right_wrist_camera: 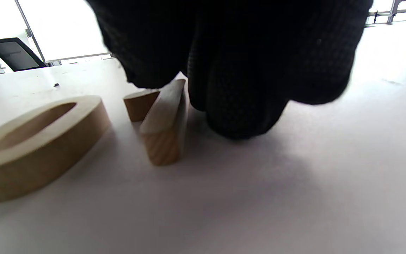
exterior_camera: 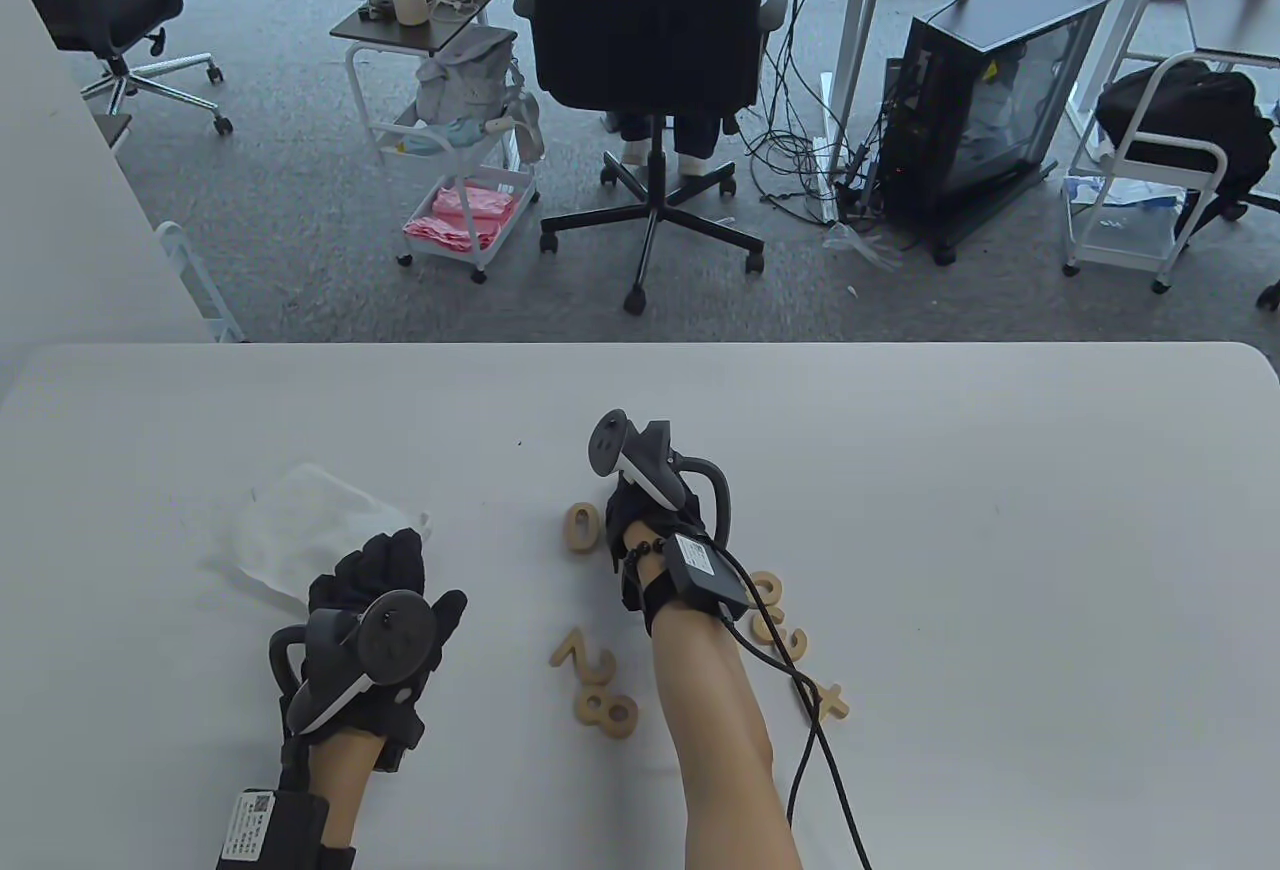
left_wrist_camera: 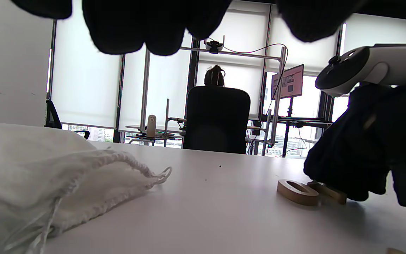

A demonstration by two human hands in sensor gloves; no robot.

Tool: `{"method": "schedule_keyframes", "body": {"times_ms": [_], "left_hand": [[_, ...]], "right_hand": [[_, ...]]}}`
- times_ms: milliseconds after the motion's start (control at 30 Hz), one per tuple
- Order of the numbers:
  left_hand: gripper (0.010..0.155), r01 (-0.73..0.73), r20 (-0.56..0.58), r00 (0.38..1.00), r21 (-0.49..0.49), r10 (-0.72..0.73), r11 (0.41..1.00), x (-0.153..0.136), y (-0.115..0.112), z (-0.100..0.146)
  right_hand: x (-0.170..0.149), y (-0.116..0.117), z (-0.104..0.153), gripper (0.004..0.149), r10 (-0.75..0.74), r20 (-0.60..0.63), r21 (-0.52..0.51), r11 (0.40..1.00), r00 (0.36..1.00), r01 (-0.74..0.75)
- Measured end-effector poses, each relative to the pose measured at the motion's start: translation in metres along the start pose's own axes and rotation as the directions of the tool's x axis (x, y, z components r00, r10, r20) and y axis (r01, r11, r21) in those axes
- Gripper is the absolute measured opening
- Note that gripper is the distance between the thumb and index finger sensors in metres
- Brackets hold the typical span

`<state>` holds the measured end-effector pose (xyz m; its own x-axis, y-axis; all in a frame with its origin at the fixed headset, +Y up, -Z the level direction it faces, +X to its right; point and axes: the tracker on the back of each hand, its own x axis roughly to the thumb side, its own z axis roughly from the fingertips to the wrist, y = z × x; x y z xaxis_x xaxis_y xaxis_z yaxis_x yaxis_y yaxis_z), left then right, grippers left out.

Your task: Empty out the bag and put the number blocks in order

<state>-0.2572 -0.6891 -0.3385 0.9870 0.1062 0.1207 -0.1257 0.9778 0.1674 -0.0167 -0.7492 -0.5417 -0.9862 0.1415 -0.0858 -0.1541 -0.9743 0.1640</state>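
Observation:
The white drawstring bag (exterior_camera: 305, 515) lies flat on the table at the left; it also shows in the left wrist view (left_wrist_camera: 48, 176). My left hand (exterior_camera: 385, 555) rests at its near edge, fingers (left_wrist_camera: 136, 28) loose and holding nothing. My right hand (exterior_camera: 640, 510) is down on the table just right of the wooden 0 block (exterior_camera: 581, 527). In the right wrist view its fingers (right_wrist_camera: 238, 88) hold a tilted wooden block (right_wrist_camera: 164, 123) beside the 0 (right_wrist_camera: 37, 141). Which number that block is stays hidden.
More wooden blocks lie near my right forearm: a 7 and 2 (exterior_camera: 585, 660), an 8 (exterior_camera: 606, 712), two 3-like shapes (exterior_camera: 778, 615) and a plus (exterior_camera: 830, 700). The table's far edge (exterior_camera: 640, 345) is well beyond the hands.

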Motion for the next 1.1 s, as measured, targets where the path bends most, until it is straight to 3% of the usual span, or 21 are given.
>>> {"method": "schedule_keyframes", "body": {"times_ms": [200, 333, 467, 567, 767, 1100], "left_hand": [[0.079, 0.001, 0.002, 1.0, 0.004, -0.001, 1.0, 0.0, 0.0, 0.0], [0.079, 0.008, 0.007, 1.0, 0.001, -0.008, 1.0, 0.001, -0.001, 0.0], [0.079, 0.009, 0.008, 1.0, 0.009, -0.009, 1.0, 0.001, -0.001, 0.0], [0.079, 0.012, 0.006, 1.0, 0.011, -0.012, 1.0, 0.0, -0.001, 0.0], [0.079, 0.016, 0.003, 1.0, 0.006, -0.016, 1.0, -0.001, -0.003, 0.001], [0.079, 0.009, -0.008, 1.0, -0.004, -0.009, 1.0, -0.004, -0.004, 0.001]], "right_hand": [[-0.005, -0.03, 0.017, 0.052, -0.013, 0.073, -0.054, 0.998, 0.997, 0.017], [0.0, -0.046, 0.045, 0.053, -0.017, 0.22, -0.042, 0.999, 0.975, 0.027], [0.01, -0.046, 0.081, 0.06, 0.045, 0.401, -0.019, 0.999, 0.915, -0.041], [0.022, -0.038, 0.109, 0.062, 0.104, 0.512, -0.026, 0.994, 0.853, -0.105], [0.042, -0.004, 0.151, 0.065, 0.227, 0.593, -0.063, 0.97, 0.772, -0.237], [0.055, 0.055, 0.165, 0.064, 0.366, 0.569, -0.06, 0.912, 0.737, -0.406]]}}
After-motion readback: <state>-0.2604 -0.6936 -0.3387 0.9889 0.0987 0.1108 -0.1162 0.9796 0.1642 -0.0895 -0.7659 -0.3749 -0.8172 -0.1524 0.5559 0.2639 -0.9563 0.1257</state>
